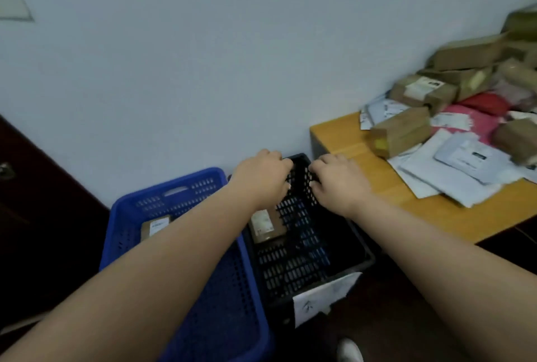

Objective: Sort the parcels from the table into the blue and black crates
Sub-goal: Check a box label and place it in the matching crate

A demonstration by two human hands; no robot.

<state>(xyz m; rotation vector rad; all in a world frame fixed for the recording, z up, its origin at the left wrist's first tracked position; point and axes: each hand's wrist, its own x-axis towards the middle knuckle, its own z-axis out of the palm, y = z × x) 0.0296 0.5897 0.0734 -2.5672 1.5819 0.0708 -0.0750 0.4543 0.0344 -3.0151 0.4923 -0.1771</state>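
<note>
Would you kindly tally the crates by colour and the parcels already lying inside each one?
Blue crates: 1
Black crates: 1
Parcels in the blue crate: 1 brown box
Parcels in the black crate: 1 brown box
Total: 2 crates, 2 parcels visible inside; the arms hide part of both crates.

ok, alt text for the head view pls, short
Both hands, left hand and right hand, grip the far wall of the black crate, which holds one brown parcel. A blue crate stands at its left with another parcel; more parcels are piled on the wooden table to the right.
</note>
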